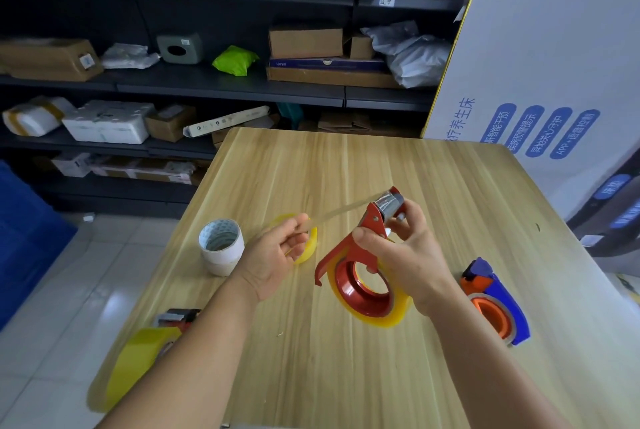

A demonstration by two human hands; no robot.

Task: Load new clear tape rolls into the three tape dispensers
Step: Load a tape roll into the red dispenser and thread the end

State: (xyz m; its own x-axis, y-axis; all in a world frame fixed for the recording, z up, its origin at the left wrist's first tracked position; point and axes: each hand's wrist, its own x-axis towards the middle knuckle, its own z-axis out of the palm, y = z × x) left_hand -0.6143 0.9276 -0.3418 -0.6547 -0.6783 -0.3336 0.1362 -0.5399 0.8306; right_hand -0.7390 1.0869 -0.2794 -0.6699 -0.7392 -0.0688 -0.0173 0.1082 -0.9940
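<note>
Altogether three dispensers [360, 255] — one held, two resting

Views: one only — the head camera, so no second view shares any part of the scene.
Position: worn on the person's head, above the near edge of the wooden table [346, 376].
Direction: forward and down across the table top, toward the dark shelving [207, 85] beyond its far edge.
Nearness: close — both forearms enter from the bottom edge, and the left hand [277, 255] and right hand [401, 252] sit near the middle of the frame.
Lens: wide-angle; the table edges and the white printed carton [554, 65] at the right bow outward.
Coverage: the whole table top, tiled floor [86, 272] at the left, shelves above.
</note>
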